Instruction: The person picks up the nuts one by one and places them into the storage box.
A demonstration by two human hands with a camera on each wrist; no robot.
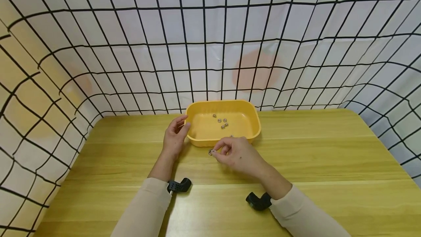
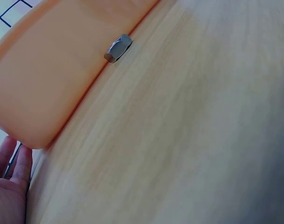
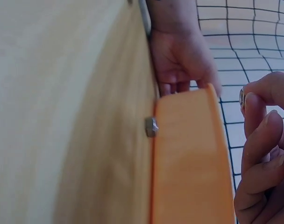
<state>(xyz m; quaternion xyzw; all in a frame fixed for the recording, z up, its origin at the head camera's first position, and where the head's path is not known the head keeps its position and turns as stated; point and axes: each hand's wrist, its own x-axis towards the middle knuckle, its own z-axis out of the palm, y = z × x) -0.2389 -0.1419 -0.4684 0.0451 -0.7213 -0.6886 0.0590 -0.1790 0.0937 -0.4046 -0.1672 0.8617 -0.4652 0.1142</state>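
My right hand (image 1: 239,156) pinches a small metal nut (image 3: 242,98) between thumb and fingertip, just in front of the near wall of a yellow basin (image 1: 204,143). Below it, a second hex nut (image 2: 118,48) lies on the table against that wall; the right wrist view shows this nut (image 3: 151,126) too. Several nuts (image 1: 225,120) are scattered on the basin's floor, one partly hidden behind my right hand. At the basin's left end my left hand (image 1: 174,140) rests with loosely bent fingers, its fingertips at the outer wall. Whether they press on it is hard to tell.
The basin stands near the back edge of a wood-grain table (image 1: 312,156). Behind it and along both sides rises a black wire grid (image 1: 204,43) with pale patterned cloth. Each wrist wears a black camera mount (image 1: 179,185).
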